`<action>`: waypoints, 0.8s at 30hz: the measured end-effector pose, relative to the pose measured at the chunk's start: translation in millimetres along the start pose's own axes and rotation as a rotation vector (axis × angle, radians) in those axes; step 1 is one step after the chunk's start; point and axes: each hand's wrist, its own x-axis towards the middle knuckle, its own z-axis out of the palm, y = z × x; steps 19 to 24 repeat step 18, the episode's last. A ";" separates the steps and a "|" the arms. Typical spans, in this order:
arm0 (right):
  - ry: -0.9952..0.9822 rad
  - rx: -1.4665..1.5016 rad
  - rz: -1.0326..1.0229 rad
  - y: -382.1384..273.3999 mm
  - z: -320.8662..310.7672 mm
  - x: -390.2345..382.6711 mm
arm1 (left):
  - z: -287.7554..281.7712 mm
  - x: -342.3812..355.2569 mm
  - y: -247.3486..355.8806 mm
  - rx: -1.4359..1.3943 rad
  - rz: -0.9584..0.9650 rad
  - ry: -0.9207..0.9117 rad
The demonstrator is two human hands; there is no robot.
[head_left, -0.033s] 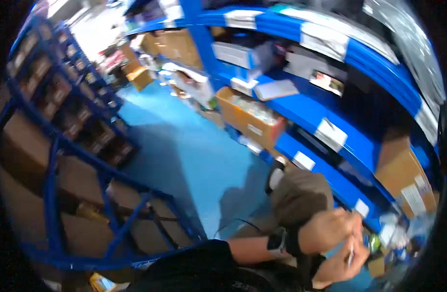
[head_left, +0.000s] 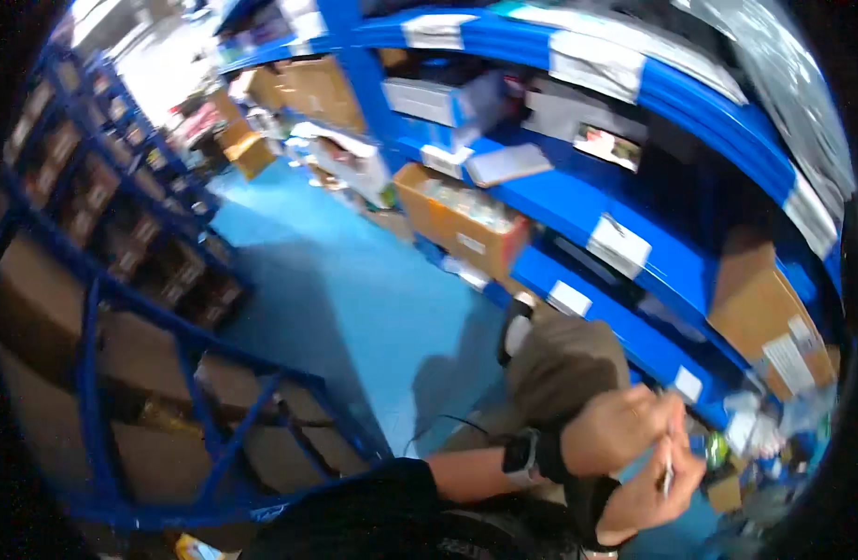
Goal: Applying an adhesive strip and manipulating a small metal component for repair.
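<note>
My left hand [head_left: 616, 433], with a watch [head_left: 520, 457] and a dark band at its wrist, is at the lower right with its fingers curled in a pinch. Just below, my right hand [head_left: 651, 497] is closed round a small thin white object [head_left: 669, 472], too blurred to name. The fingertips of both hands meet near its upper end. Whatever the left fingers grip is hidden. My bent leg in brown trousers [head_left: 569, 364] shows beyond the hands.
Blue shelving [head_left: 578, 201] runs along the right, holding an open carton of clear items [head_left: 462, 229], a lit screen [head_left: 606, 147] and a brown carton [head_left: 760, 308]. Bagged goods [head_left: 751, 429] lie beside my hands. A blue rack [head_left: 88, 373] flanks the blue floor [head_left: 326, 280] at left.
The whole view has shifted slightly, so shelves and hands appear a little farther left. Both hands keep nearly the same pose, fingertips together at the thin white object.
</note>
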 end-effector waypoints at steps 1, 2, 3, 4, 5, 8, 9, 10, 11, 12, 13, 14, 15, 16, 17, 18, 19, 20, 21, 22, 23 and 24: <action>-0.064 0.031 -0.027 -6.4 3.3 4.0 | -2.8 -3.0 -7.8 0.064 0.013 0.007; -0.097 -0.049 0.008 -17.2 7.9 9.0 | -0.1 -4.6 -12.5 0.152 0.039 0.097; -0.070 -0.051 -0.028 -16.0 12.7 13.7 | 1.4 -3.1 -15.6 0.149 0.048 0.094; -0.041 -0.042 -0.061 -12.6 15.5 17.8 | 1.1 2.1 -17.1 0.154 0.060 0.087; -0.056 -0.050 -0.051 -11.7 13.1 21.3 | -1.6 9.1 -14.1 0.179 0.050 0.053; -0.075 -0.058 -0.015 -9.9 7.7 27.9 | 4.7 18.3 -13.2 0.102 -0.077 -0.166; -0.061 -0.056 -0.002 -10.4 7.7 28.4 | 4.3 22.7 -11.6 0.106 -0.055 -0.141; -0.049 -0.052 0.010 -10.8 8.3 28.7 | 4.4 23.2 -11.5 0.116 -0.040 -0.138; -0.025 -0.050 -0.005 -10.2 10.0 28.6 | 4.4 23.1 -11.7 0.128 -0.026 -0.134; -0.014 -0.046 -0.012 -10.1 10.7 28.3 | 4.9 22.3 -11.8 0.142 -0.012 -0.129; -0.004 -0.040 -0.019 -10.1 11.2 28.0 | 6.3 20.9 -12.1 0.149 -0.002 -0.119; 0.009 -0.038 -0.029 -10.0 11.4 28.7 | 7.0 21.9 -11.4 0.146 -0.002 -0.117; 0.014 -0.043 -0.023 -9.8 11.2 28.6 | 6.9 22.5 -10.3 0.146 -0.002 -0.117; 0.019 -0.047 -0.018 -9.6 11.0 28.5 | 6.9 22.7 -9.8 0.147 -0.003 -0.117; 0.024 -0.051 -0.013 -9.3 10.6 28.3 | 7.4 22.3 -10.3 0.152 0.009 -0.136; 0.024 -0.054 -0.011 -9.2 9.8 28.0 | 7.5 21.7 -10.8 0.160 0.021 -0.155; 0.024 -0.054 -0.011 -9.2 9.8 28.0 | 7.5 21.7 -10.8 0.160 0.021 -0.155; 0.024 -0.054 -0.011 -9.2 9.8 28.0 | 7.5 21.7 -10.8 0.160 0.021 -0.155; 0.024 -0.054 -0.011 -9.2 9.8 28.0 | 7.5 21.7 -10.8 0.160 0.021 -0.155; 0.024 -0.054 -0.011 -9.2 9.8 28.0 | 7.5 21.7 -10.8 0.160 0.021 -0.155; 0.024 -0.054 -0.011 -9.2 9.8 28.0 | 7.5 21.7 -10.8 0.160 0.021 -0.155; 0.024 -0.054 -0.011 -9.2 9.8 28.0 | 7.5 21.7 -10.8 0.160 0.021 -0.155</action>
